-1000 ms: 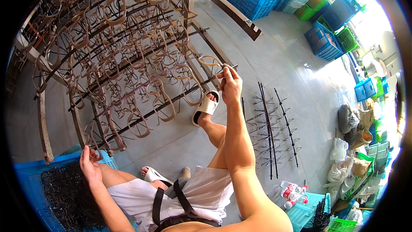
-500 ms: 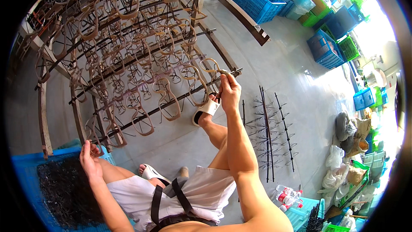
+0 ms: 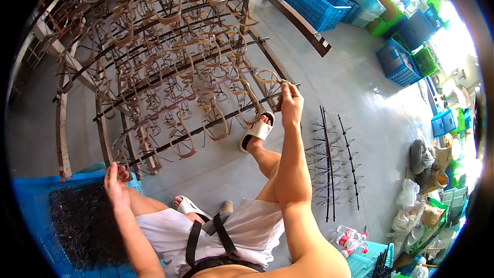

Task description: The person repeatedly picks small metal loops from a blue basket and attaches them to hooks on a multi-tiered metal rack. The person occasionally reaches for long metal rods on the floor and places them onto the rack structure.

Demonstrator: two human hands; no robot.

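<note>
Brown, glasses-shaped frames (image 3: pixel 216 131) hang in a row along a black rod (image 3: pixel 198 132) at the near side of a rack. My right hand (image 3: pixel 291 104) is closed in a pinch at the right end of this rod, beside the last frame. At the rod's left end, my left hand (image 3: pixel 118 183) has its thumb and fingers drawn together around the tip, its grip partly hidden. Several more rods carrying similar frames fill the rack (image 3: pixel 64 134) behind.
A blue crate (image 3: pixel 31 211) with a dark wiry heap stands at my left. Black rods with thin prongs (image 3: pixel 329 175) lie on the floor to the right. Plastic bottles (image 3: pixel 350 239) rest by a turquoise crate (image 3: pixel 363 262). Blue crates (image 3: pixel 314 5) and bags (image 3: pixel 409 193) line the right side.
The whole view has shifted, so the scene sits slightly farther right. My right hand has moved a little rightward toward the rod's tip. My left hand stays at the other end.
</note>
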